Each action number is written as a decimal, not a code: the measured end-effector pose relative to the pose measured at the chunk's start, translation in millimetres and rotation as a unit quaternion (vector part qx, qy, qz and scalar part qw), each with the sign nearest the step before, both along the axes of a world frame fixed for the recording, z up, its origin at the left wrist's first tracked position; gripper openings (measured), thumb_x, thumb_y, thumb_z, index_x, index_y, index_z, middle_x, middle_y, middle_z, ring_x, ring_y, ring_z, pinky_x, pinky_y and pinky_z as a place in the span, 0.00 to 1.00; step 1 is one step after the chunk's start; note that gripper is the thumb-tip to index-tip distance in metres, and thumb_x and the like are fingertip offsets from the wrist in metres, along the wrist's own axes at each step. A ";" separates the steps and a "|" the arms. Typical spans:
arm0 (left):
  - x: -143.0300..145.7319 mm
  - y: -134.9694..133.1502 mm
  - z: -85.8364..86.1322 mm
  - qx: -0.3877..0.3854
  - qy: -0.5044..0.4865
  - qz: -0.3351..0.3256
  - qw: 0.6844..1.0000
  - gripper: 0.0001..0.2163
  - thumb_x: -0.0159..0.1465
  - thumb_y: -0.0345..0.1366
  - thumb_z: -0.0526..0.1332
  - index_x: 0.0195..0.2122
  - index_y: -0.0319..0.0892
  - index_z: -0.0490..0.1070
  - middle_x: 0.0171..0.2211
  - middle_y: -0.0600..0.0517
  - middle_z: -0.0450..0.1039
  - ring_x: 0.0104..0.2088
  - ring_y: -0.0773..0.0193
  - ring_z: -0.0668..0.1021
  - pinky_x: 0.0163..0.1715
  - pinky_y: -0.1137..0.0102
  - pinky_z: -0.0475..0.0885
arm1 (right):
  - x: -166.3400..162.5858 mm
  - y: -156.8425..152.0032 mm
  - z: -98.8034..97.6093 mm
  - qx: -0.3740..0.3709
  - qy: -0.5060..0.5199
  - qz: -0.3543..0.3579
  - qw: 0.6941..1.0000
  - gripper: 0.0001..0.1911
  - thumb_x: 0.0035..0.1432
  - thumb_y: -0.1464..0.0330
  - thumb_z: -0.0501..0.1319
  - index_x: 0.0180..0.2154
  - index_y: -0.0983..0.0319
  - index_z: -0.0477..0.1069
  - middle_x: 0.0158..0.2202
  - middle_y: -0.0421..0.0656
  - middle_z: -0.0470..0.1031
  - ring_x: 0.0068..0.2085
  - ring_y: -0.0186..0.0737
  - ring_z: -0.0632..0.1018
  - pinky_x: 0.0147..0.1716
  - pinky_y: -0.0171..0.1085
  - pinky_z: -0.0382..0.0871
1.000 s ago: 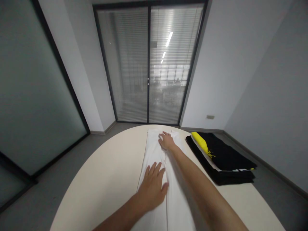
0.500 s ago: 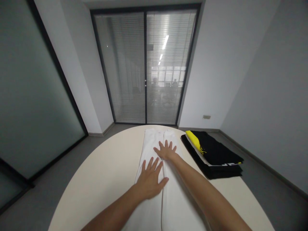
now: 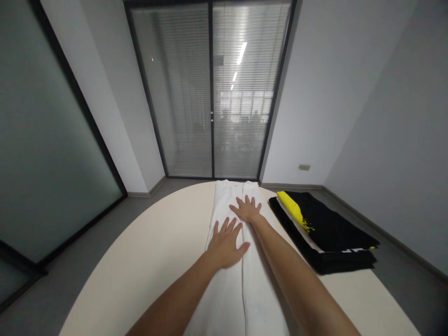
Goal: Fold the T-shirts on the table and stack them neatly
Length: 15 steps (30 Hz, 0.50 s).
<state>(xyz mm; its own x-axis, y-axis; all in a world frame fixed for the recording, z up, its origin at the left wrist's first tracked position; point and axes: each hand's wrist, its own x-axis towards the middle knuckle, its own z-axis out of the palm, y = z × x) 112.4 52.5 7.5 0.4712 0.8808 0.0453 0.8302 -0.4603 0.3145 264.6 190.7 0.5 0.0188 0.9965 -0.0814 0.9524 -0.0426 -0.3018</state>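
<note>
A long white folded cloth garment (image 3: pixel 229 294) lies lengthwise across the round table, with a seam or fold line running down its middle. My left hand (image 3: pixel 226 243) rests flat on its left half, fingers spread and pointing away from me. Farther along, my right hand (image 3: pixel 248 210) presses flat near the far end, its fingers also apart. Neither hand grips the fabric. What kind of garment it is, I cannot tell.
A stack of folded black clothes (image 3: pixel 329 224) with a yellow patch sits on the right side of the cream table (image 3: pixel 147 252). Beyond the table's far edge stand glass doors (image 3: pixel 210 93) with blinds. A frosted glass panel (image 3: pixel 52 130) is at left.
Both hands and the white garment have shifted away from me, so its far end now reaches the table's far edge. The view has also moved slightly.
</note>
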 end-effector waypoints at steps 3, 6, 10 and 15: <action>1.3 6.0 -4.1 0.008 -0.005 0.004 1.000 0.36 0.69 0.60 0.42 0.72 0.45 0.51 0.74 0.49 0.42 0.73 0.49 0.43 0.69 0.43 0.37 | 2.1 5.5 -1.4 0.024 0.019 -0.006 1.000 0.45 0.59 0.36 0.49 0.69 0.52 0.55 0.74 0.52 0.42 0.72 0.69 0.40 0.63 0.69 0.31; 2.5 9.6 -5.0 0.013 -0.010 0.005 1.000 0.35 0.69 0.59 0.43 0.71 0.44 0.51 0.73 0.49 0.43 0.73 0.49 0.45 0.69 0.44 0.38 | 5.7 5.7 1.9 0.068 0.068 -0.007 0.995 0.41 0.58 0.38 0.52 0.64 0.54 0.65 0.71 0.52 0.53 0.71 0.68 0.48 0.63 0.70 0.35; -0.5 11.3 -2.1 0.013 -0.042 0.001 0.999 0.32 0.69 0.54 0.46 0.69 0.40 0.56 0.73 0.47 0.48 0.72 0.51 0.49 0.70 0.48 0.41 | 12.9 -8.6 11.0 0.131 0.124 0.006 0.984 0.28 0.68 0.48 0.48 0.56 0.57 0.72 0.63 0.48 0.68 0.64 0.54 0.66 0.65 0.60 0.45; -23.1 -12.7 12.5 0.001 -0.109 0.003 0.994 0.25 0.70 0.46 0.51 0.62 0.37 0.66 0.65 0.42 0.64 0.66 0.54 0.65 0.67 0.60 0.57 | 15.7 -52.8 16.5 0.131 0.111 0.042 0.984 0.23 0.69 0.60 0.50 0.54 0.63 0.74 0.57 0.51 0.74 0.59 0.49 0.72 0.63 0.45 0.56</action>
<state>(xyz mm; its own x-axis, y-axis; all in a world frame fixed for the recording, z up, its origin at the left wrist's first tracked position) 89.3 39.9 19.9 0.4442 0.8837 0.1477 0.7451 -0.4558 0.4869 280.3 138.0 17.0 -0.0535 0.9811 0.1861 0.8587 0.1403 -0.4929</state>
